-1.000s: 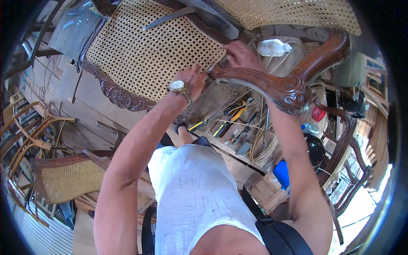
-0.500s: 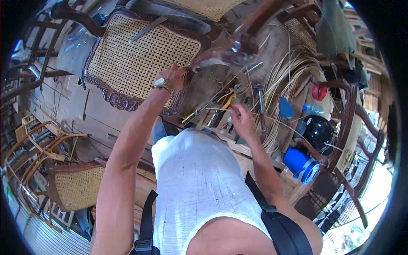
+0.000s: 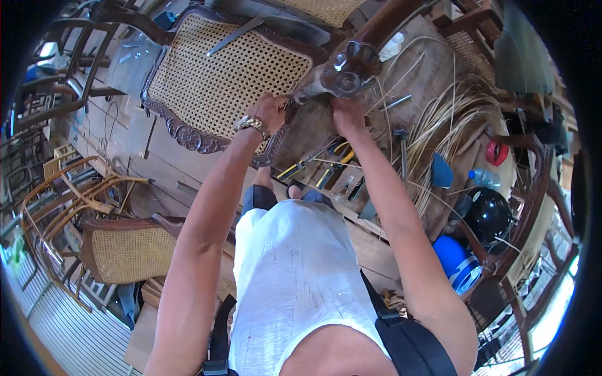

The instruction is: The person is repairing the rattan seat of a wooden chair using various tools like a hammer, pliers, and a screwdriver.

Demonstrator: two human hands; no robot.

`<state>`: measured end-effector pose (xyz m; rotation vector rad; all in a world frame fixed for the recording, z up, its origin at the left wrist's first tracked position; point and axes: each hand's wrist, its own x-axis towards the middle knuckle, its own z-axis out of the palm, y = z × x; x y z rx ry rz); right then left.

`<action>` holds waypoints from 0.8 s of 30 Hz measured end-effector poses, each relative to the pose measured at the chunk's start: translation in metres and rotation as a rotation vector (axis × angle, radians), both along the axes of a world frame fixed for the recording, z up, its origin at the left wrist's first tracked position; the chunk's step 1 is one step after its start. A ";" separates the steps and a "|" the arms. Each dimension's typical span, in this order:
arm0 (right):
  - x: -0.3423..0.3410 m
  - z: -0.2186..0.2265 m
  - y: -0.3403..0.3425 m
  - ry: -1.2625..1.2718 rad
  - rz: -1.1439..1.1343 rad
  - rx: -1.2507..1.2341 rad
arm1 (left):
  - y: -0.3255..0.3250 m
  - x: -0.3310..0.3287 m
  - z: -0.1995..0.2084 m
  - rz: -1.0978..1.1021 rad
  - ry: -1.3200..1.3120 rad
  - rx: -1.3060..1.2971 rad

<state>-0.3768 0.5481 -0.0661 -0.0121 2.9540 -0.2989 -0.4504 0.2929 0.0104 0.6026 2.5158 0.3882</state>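
A dark carved wooden chair frame (image 3: pixel 188 141) holds a woven cane panel (image 3: pixel 213 81) in front of me. My left hand (image 3: pixel 269 114), with a watch on its wrist, rests at the panel's right edge near the frame corner. Its fingers are curled together; whatever they pinch is too small to make out. My right hand (image 3: pixel 348 118) reaches in just below a carved knob-like wooden chair part (image 3: pixel 351 69), and its fingertips are hidden there. Across the far part of the panel lies a flat metal blade (image 3: pixel 235 36).
Right of the frame lie a yellow-and-black screwdriver (image 3: pixel 291 171), yellow-handled pliers (image 3: pixel 342 156), a hammer (image 3: pixel 402 147) and a heap of loose cane strands (image 3: pixel 439 119). Farther right are red tape (image 3: pixel 496 153), a black helmet-like dome (image 3: pixel 488 216) and a blue container (image 3: pixel 453 257). Rattan chair parts (image 3: pixel 81 194) stand left.
My right hand has moved forward and left, from above the tools to beneath the carved wooden part. The left hand stays at the panel edge. The whole view has shifted slightly.
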 end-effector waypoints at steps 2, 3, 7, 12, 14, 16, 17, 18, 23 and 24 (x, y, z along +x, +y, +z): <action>0.003 0.000 -0.007 0.097 0.015 0.050 | -0.002 0.000 0.001 -0.142 0.049 -0.058; 0.003 0.002 -0.009 0.162 0.032 0.103 | -0.003 -0.001 0.001 -0.087 0.037 -0.023; 0.010 0.010 -0.001 0.003 0.001 -0.016 | -0.001 -0.003 -0.005 0.104 0.007 0.178; 0.014 0.020 0.046 0.036 -0.300 -0.836 | -0.005 0.001 -0.016 0.133 0.125 0.340; 0.002 0.028 0.059 -0.104 -0.569 -1.846 | -0.006 0.003 -0.019 0.136 0.125 0.357; -0.025 0.041 0.065 -0.175 -0.334 -1.480 | -0.006 0.003 -0.021 0.145 0.131 0.423; -0.038 0.050 0.065 -0.214 -0.232 -1.293 | -0.006 0.002 -0.021 0.132 0.155 0.445; -0.049 0.060 0.062 -0.224 -0.244 -1.221 | -0.006 0.001 -0.022 0.119 0.177 0.464; -0.108 0.092 0.028 -0.384 -0.143 -1.114 | -0.005 0.003 -0.023 0.185 0.172 0.538; -0.116 0.094 0.019 -0.386 -0.097 -1.090 | -0.004 0.003 -0.023 0.197 0.174 0.543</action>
